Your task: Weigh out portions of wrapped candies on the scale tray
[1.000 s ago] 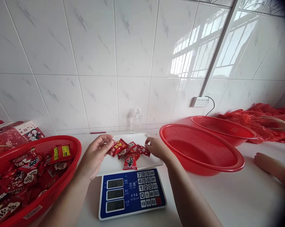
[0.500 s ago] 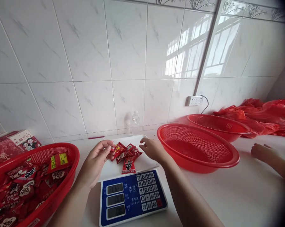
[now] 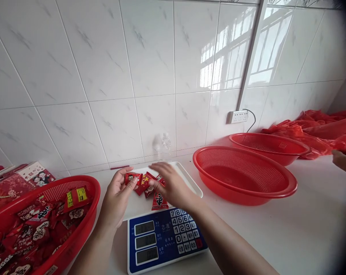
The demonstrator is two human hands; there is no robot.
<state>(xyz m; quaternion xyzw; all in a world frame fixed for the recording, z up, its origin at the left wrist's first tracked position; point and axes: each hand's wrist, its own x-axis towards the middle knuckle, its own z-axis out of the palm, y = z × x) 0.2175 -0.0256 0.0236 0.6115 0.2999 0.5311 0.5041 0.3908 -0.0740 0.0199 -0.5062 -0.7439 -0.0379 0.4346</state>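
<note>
A blue electronic scale (image 3: pixel 164 238) with a white weighing tray (image 3: pixel 190 182) stands in front of me. Several red candy packets (image 3: pixel 145 184) lie on the tray. My left hand (image 3: pixel 117 196) pinches one small red packet (image 3: pixel 131 177) at the tray's left edge. My right hand (image 3: pixel 171 185) lies over the pile, fingers spread and reaching left across the packets.
A red basket (image 3: pixel 86 214) full of red candy packets sits at the left. Two empty red mesh baskets (image 3: pixel 243 175) (image 3: pixel 268 147) stand to the right, with red plastic bags (image 3: pixel 319 130) behind. Another person's hand (image 3: pixel 345 160) shows at the right edge. A clear bottle (image 3: pixel 166 147) stands against the tiled wall.
My right hand has moved left from the tray's right side to cover the pile. My left hand now pinches a packet. The other person's hand has drawn back to the right.
</note>
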